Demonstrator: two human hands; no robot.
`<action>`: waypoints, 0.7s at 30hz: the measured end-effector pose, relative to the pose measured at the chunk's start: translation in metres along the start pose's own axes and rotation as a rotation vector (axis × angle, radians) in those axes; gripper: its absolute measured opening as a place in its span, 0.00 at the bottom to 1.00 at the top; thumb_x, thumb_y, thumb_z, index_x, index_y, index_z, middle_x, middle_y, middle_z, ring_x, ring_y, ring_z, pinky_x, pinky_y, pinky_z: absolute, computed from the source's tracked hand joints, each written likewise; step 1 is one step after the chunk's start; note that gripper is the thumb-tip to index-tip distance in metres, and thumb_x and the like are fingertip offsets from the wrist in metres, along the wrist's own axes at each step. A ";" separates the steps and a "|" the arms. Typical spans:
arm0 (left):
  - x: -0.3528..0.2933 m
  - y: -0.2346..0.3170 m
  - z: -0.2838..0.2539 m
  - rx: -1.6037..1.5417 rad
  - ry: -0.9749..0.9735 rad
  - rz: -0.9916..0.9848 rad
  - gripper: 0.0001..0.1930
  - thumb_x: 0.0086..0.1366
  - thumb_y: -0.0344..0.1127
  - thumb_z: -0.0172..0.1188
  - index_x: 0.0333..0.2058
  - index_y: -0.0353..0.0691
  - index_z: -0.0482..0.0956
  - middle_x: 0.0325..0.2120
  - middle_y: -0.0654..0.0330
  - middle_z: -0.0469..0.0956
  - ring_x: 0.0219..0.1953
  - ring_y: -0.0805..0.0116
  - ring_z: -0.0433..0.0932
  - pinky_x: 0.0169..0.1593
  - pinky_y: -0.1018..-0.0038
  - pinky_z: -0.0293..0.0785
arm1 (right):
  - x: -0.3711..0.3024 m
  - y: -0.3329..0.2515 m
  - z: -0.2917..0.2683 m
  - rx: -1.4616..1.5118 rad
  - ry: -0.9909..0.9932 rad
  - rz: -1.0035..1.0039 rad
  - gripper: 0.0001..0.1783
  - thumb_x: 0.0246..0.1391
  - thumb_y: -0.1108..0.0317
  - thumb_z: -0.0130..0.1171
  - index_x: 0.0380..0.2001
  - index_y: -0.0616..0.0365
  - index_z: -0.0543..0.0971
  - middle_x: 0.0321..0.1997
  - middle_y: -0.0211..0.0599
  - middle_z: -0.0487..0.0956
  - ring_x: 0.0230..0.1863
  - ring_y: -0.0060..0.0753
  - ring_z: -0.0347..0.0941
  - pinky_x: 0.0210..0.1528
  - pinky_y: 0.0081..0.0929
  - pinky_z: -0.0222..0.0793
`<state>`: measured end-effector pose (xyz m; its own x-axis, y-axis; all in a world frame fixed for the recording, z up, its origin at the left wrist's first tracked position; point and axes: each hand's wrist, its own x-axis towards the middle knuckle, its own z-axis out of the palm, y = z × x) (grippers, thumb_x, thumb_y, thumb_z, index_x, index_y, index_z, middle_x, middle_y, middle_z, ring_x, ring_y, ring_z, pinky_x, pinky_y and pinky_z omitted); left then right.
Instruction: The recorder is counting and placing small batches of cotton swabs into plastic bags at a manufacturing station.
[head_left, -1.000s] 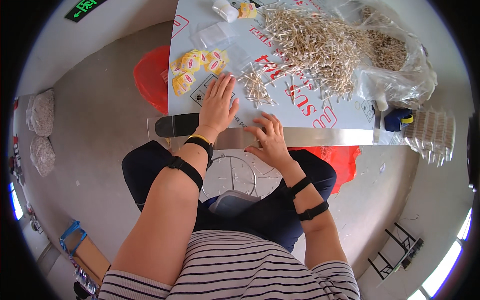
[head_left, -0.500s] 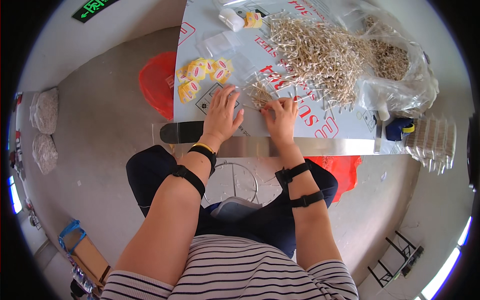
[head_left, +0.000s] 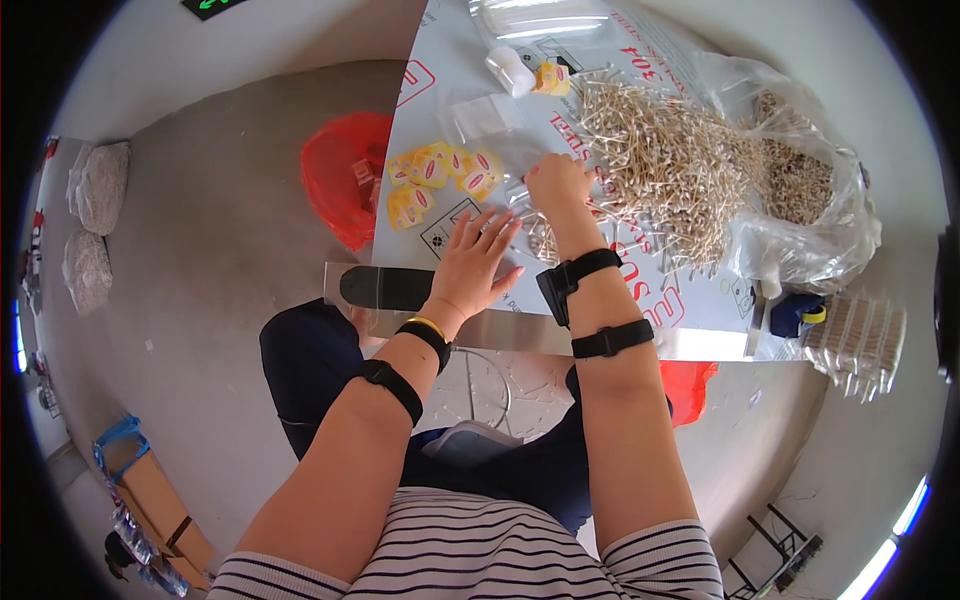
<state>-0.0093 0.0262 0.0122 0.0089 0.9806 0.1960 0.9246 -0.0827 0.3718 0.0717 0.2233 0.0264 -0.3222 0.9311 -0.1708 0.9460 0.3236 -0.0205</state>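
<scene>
1. The desk (head_left: 450,40) carries everything being worked on; a big swab pile (head_left: 670,160) covers much of its right side.
2. Yellow cards (head_left: 430,168) lie in a loose group on the left.
3. The left hand (head_left: 475,265) is over the near side, fingers spread, nothing seen in them.
4. The right hand (head_left: 560,185) reaches farther out, fingers curled; whether they grip anything cannot be told.
5. A small heap (head_left: 540,238) of swabs shows beside the right wrist.
6. Clear film (head_left: 515,190) lies just beside the right hand: the step looks like reaching for it, calling next for a fine pinch.

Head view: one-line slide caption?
Right hand beside heaped cotton swabs; open left hand near yellow printed slips.
</scene>
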 end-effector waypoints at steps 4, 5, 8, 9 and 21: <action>-0.008 -0.004 0.002 0.020 0.003 -0.020 0.39 0.70 0.52 0.63 0.73 0.42 0.62 0.72 0.59 0.66 0.75 0.54 0.61 0.80 0.47 0.48 | 0.010 0.003 -0.020 0.172 0.153 0.021 0.14 0.59 0.57 0.70 0.44 0.50 0.86 0.51 0.39 0.82 0.59 0.51 0.75 0.61 0.51 0.68; -0.006 -0.004 0.004 0.060 0.014 -0.016 0.38 0.71 0.55 0.60 0.73 0.41 0.63 0.72 0.60 0.67 0.76 0.56 0.61 0.80 0.48 0.48 | 0.017 0.004 -0.025 0.252 0.330 -0.100 0.10 0.58 0.60 0.70 0.42 0.48 0.84 0.49 0.38 0.82 0.57 0.49 0.75 0.58 0.49 0.69; 0.001 -0.001 0.008 0.014 0.017 -0.008 0.38 0.72 0.55 0.60 0.73 0.41 0.63 0.72 0.59 0.67 0.75 0.56 0.61 0.80 0.49 0.49 | 0.042 -0.006 -0.048 0.218 0.502 -0.384 0.14 0.56 0.63 0.72 0.45 0.46 0.83 0.48 0.39 0.82 0.57 0.48 0.75 0.57 0.48 0.70; 0.002 -0.002 0.010 0.007 0.018 -0.012 0.38 0.72 0.55 0.60 0.73 0.41 0.63 0.72 0.59 0.67 0.75 0.56 0.61 0.80 0.49 0.49 | 0.046 -0.012 -0.056 0.212 0.497 -0.386 0.14 0.56 0.63 0.72 0.45 0.46 0.83 0.48 0.39 0.82 0.57 0.48 0.75 0.57 0.48 0.70; -0.004 -0.004 0.009 -0.073 0.051 -0.049 0.40 0.67 0.53 0.65 0.72 0.41 0.63 0.71 0.51 0.64 0.76 0.54 0.59 0.80 0.49 0.48 | -0.155 0.116 0.013 0.621 0.374 -0.077 0.14 0.63 0.72 0.61 0.51 0.58 0.82 0.50 0.46 0.80 0.56 0.55 0.74 0.60 0.47 0.68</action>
<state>-0.0096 0.0245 0.0015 -0.0563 0.9736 0.2213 0.8934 -0.0498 0.4464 0.2323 0.1144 0.0375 -0.2745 0.9407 0.1994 0.7303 0.3389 -0.5931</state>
